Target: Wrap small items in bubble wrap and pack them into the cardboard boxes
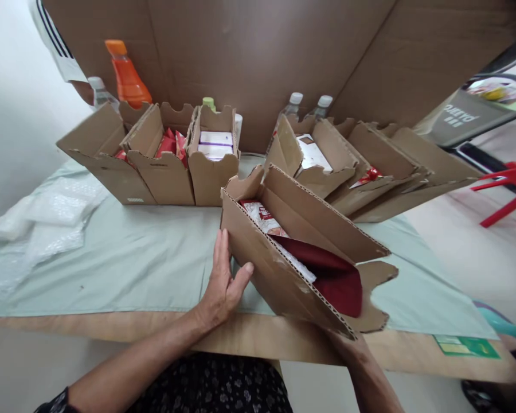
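An open-topped cardboard box [284, 275] sits at an angle near the table's front edge. Inside it lie a red and white packet [262, 217], some bubble wrap [298, 261] and a dark red cloth-like piece [335, 278]. My left hand [223, 284] rests against the box's left end, fingers straight and thumb spread away from them. Only the wrist and a bit of the back of my right hand [344, 344] show under the near right corner of the box. Its fingers are hidden behind the cardboard.
Behind stand similar boxes: a left group [141, 178] with red packets and white cartons, and a right group [348, 189]. Bottles, one orange [129, 74], rise behind them. Bubble wrap [55, 212] lies left on the pale green cloth [155, 258]. A red stool [509, 183] stands right.
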`<state>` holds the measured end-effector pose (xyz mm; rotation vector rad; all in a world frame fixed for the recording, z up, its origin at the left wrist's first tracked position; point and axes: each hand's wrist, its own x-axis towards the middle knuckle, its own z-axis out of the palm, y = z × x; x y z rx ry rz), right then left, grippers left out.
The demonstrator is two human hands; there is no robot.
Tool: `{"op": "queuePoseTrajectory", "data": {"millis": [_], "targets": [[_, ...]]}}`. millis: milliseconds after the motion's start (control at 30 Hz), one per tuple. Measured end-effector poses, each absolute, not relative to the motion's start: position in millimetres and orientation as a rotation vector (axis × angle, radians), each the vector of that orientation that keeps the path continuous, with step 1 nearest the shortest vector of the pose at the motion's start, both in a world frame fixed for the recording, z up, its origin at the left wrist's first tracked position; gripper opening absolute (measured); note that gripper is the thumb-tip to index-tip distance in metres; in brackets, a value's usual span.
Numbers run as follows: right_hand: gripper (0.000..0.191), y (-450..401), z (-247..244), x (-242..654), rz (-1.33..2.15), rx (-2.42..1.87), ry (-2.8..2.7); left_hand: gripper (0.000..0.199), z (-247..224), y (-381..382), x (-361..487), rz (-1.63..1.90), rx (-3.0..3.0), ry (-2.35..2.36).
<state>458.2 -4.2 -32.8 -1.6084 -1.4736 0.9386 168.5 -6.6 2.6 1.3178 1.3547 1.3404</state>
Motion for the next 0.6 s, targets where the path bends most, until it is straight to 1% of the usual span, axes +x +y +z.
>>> {"op": "queuePoseTrajectory", "data": {"millis": [100,233,400,467,600], "targets": [[0.082,4.2,-23.7,450.7,0.952,-1.603,-1.440,0.083,6.2,-0.3,175.4,1.321,1.257,1.298],[0.069,17.9,-8.1,437.6,1.024,-1.486,-1.419,0.085,11.2,1.0,186.1,1.299,1.258,1.288],[0.052,23.4,-3.2,430.7,1.043,-1.414,-1.471,0.081,17.5,1.1,199.0,1.269,1.359,1.275],[0.051,22.3,-4.0,429.7,1.086,-1.391,-1.463,0.078,18.5,2.9,202.1,1.254,1.413,1.249],[0.054,16.2,-4.5,421.6,1.143,-1.280,-1.424,0.075,13.9,10.2,200.2,1.294,1.434,1.204]]}}
